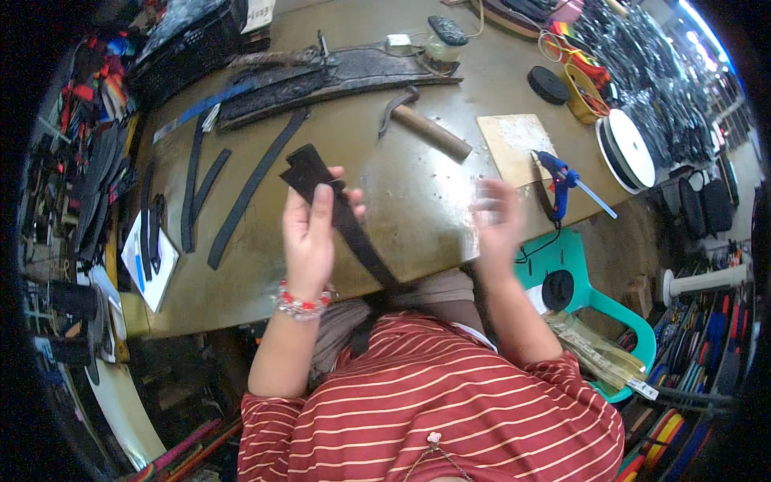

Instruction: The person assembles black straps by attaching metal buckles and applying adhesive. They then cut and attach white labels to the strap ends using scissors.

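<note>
The left hand (309,233) pinches the black strap (341,213), which slants away from the hammer (426,127) toward the lap, while the blurred right hand (498,218) hovers open-fingered beside it.

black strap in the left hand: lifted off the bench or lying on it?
Lifted. The left hand grips the black strap near its upper end, above the workbench; the strap slants down toward the person's lap.
</note>
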A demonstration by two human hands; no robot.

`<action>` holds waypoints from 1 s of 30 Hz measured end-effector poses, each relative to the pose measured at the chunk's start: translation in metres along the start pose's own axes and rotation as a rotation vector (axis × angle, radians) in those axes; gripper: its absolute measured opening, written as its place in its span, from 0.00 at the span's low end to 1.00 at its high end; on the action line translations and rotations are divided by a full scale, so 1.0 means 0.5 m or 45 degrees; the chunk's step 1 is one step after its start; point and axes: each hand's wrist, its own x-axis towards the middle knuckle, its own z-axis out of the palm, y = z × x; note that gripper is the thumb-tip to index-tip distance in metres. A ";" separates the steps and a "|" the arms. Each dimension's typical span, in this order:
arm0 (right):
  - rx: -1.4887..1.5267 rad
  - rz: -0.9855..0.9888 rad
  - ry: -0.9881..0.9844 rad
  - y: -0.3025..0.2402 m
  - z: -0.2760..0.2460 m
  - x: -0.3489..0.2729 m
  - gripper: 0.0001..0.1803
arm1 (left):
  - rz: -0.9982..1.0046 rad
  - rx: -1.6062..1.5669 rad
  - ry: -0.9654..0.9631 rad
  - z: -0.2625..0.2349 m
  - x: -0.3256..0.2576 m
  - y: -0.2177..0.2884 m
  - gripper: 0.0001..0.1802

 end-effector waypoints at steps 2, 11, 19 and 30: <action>-0.400 -0.123 0.745 0.078 -0.123 0.049 0.24 | 0.032 0.005 -0.151 -0.030 0.017 0.009 0.16; -1.581 0.187 -0.279 0.037 -0.296 0.297 0.24 | -0.128 0.023 -0.079 -0.020 -0.008 -0.048 0.17; -0.770 -0.426 -0.663 -0.178 -0.084 0.147 0.15 | -0.167 0.110 -0.058 -0.018 -0.030 -0.014 0.18; -0.668 -0.714 -0.690 -0.208 -0.004 0.105 0.14 | -0.177 0.234 -0.109 -0.023 -0.039 0.000 0.17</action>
